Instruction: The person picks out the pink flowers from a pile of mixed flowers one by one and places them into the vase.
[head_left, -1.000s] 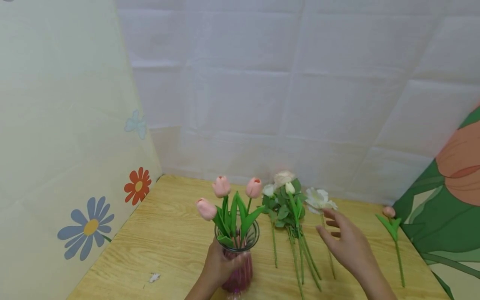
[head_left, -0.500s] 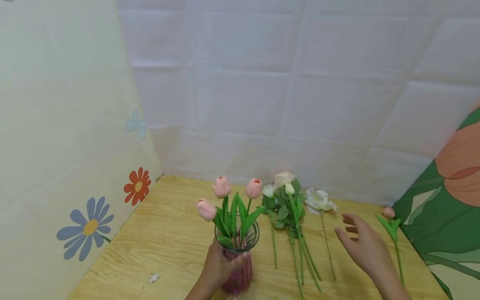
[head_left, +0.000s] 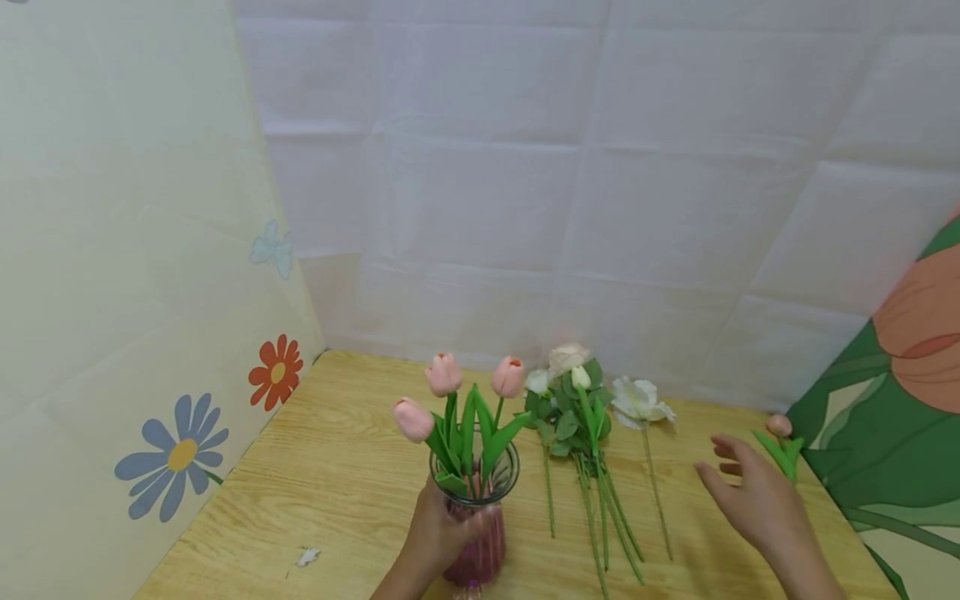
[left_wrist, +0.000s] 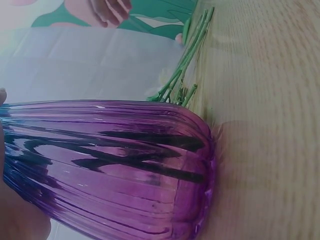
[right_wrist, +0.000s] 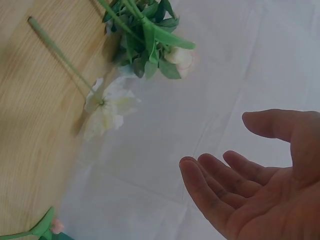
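My left hand (head_left: 446, 529) grips a ribbed glass vase (head_left: 480, 546), purple in the left wrist view, with its fingers curled round the side. Several pink tulips (head_left: 444, 375) with green leaves stand in the vase, their stems visible through the glass (left_wrist: 135, 160). My right hand (head_left: 757, 496) hovers above the table at the right, its fingers loosely bent and holding nothing. Just beyond it lies a single pink tulip (head_left: 780, 427), its stem mostly hidden behind the hand. In the right wrist view the thumb stands apart from the fingers (right_wrist: 200, 187).
Between the hands lie a white open flower (head_left: 641, 402), a pale rose (head_left: 567, 358) with leaves and a white tulip (head_left: 581, 377), stems toward me. A white scrap (head_left: 307, 556) lies on the wooden table (head_left: 337, 467). A white sheet (head_left: 480, 208) hangs behind.
My right hand has moved to the right, from beside the white open flower to near the lone pink tulip. The left hand and the vase have stayed in place.
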